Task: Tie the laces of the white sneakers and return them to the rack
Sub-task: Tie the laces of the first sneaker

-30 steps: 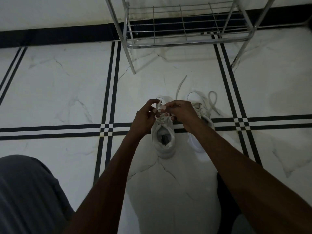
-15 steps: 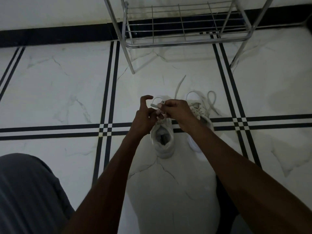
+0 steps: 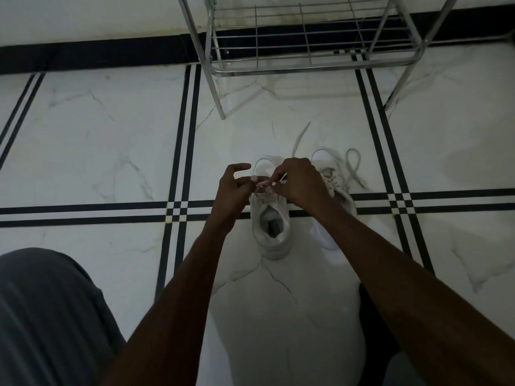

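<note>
A knee (image 3: 47, 316) is showing nearest. Beyond it, both hands are working over the left sneaker (image 3: 271, 227) on the floor (image 3: 111, 135): the left hand (image 3: 237, 190) and right hand (image 3: 299, 182) are each pinching its lace (image 3: 260, 165), knot not finished. The right sneaker (image 3: 334, 185) is lying just beside, laces loose. The rack (image 3: 306, 43) is standing farther off, its visible shelf bare; most work is remaining.

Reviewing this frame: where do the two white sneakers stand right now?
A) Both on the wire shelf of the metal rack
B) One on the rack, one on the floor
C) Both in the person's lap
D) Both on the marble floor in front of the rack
D: the left white sneaker and the right white sneaker both rest on the white marble floor, short of the chrome wire shoe rack, whose visible shelf holds nothing.
</note>
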